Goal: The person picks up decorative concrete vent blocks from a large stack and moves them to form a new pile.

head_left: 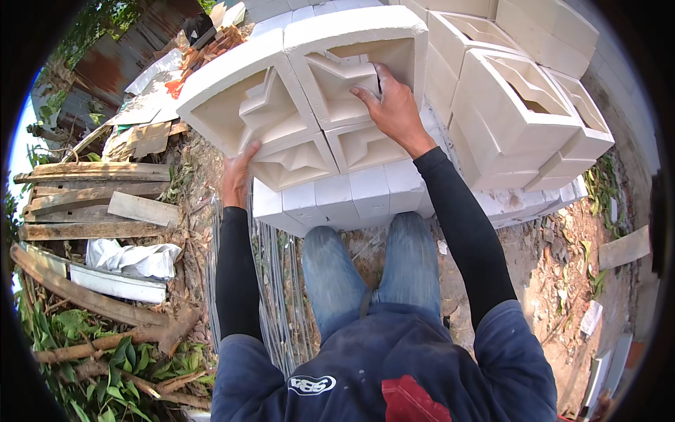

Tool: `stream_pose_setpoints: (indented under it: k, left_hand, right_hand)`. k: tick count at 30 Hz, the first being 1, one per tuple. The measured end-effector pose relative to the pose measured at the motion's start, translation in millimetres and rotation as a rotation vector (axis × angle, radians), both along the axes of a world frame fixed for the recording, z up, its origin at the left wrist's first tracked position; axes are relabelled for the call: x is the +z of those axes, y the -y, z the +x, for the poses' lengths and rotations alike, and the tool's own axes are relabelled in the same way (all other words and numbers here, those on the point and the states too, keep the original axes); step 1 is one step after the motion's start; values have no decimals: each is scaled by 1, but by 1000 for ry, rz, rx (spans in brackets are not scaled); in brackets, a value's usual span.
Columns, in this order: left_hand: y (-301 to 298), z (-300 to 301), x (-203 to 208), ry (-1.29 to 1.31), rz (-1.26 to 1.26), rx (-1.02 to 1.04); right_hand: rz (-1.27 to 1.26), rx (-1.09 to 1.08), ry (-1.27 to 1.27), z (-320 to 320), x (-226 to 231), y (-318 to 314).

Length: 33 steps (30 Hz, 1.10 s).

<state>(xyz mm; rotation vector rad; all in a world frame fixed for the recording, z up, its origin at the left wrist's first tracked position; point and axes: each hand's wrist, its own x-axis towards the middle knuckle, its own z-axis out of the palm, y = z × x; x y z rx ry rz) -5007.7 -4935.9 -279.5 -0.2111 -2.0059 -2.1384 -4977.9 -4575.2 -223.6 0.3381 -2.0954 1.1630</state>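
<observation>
Off-white, square-rimmed masonry block (pixel 336 77) | right hand (pixel 397 114): fingers inside, gripping its stepped ridge | left hand (pixel 237 174): thumb at edge of matching adjoining block (pixel 261 107), finger grip unclear

Left hand (pixel 238 179), fingers partly hidden behind white block (pixel 264 109), blue shirt (pixel 344 359) and green leaves (pixel 121 376) cut off by lower edge

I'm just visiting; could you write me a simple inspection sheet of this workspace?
Surface: smooth white blocks beneath the hollow ones; dusty, littered ground.
Job's things: cream hollow blocks, grouped together; another stack of hollow blocks to the right.
Clutter: planks, white cloth, cut branches, thin grey rods.
Hands: left hand at the group's left edge, fingers partly hidden; right hand gripping inside an upper opening.
Cables: nothing seen.
Surroundings: outdoors, sunlit; rusty sheeting at upper left.
</observation>
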Motion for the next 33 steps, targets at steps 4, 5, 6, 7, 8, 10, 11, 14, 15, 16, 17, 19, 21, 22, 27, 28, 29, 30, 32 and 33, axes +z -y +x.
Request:
stream_pose_setpoints:
  k: [4, 5, 6, 7, 8, 10, 11, 14, 15, 16, 17, 19, 21, 22, 27, 28, 29, 30, 32, 33]
  left_hand:
    - [1, 0, 1, 36, -44, 6]
    - [3, -1, 0, 32, -25, -2]
    - [6, -3, -1, 28, -6, -7]
    - [9, -4, -3, 22, 14, -13]
    - [11, -4, -5, 21, 14, -16]
    - [3, -10, -4, 10, 12, -47]
    - [-1, -10, -5, 22, 16, -52]
    - [0, -13, -8, 45, 28, -51]
    - [9, -15, -13, 48, 37, -45]
    - [17, -19, -16, 49, 46, -44]
    - [23, -20, -20, 52, 42, -22]
    - [23, -22, -22, 54, 25, -6]
    - [11, -15, -16, 14, 12, 13]
    - [3, -7, -12, -3, 8, 24]
    - [-6, 3, 1, 10, 30, -6]
    - [-5, 2, 1, 6, 26, -3]
    - [-4, 0, 2, 3, 21, -1]
    - [0, -1, 3, 14, 20, -13]
    - [4, -6, 1, 42, 22, -43]
    - [7, -7, -1, 43, 26, -43]
  right_hand:
    - [36, 8, 19, -5, -3, -3]
    - [35, 9, 14, -5, -4, -4]
    - [38, 12, 59, -4, -2, -2]
    - [42, 14, 104, -2, 1, 0]
    - [46, 15, 149, 0, 2, 1]
    - [85, 18, -32, -1, -7, -6]
    - [106, 17, -122, 1, -12, -11]
    - [65, -76, -170, 30, -32, -8]
    - [49, -102, -160, 47, -39, -5]
    - [32, -131, -152, 66, -47, -4]
    - [10, -162, -141, 83, -58, -4]
    - [-170, -151, 13, 104, -111, -9]
    - [-445, -76, 405, 132, -155, -14]
    - [-582, -37, 508, 144, -166, -13]
    - [-1217, 327, 736, 160, -188, 0]
    - [-1336, 404, 719, 156, -185, 4]
    - [-1454, 483, 699, 149, -181, 10]
    - [-1568, 566, 677, 141, -176, 15]
    - [-1625, 622, 664, 130, -166, 20]
    - [-1649, 649, 664, 124, -164, 23]
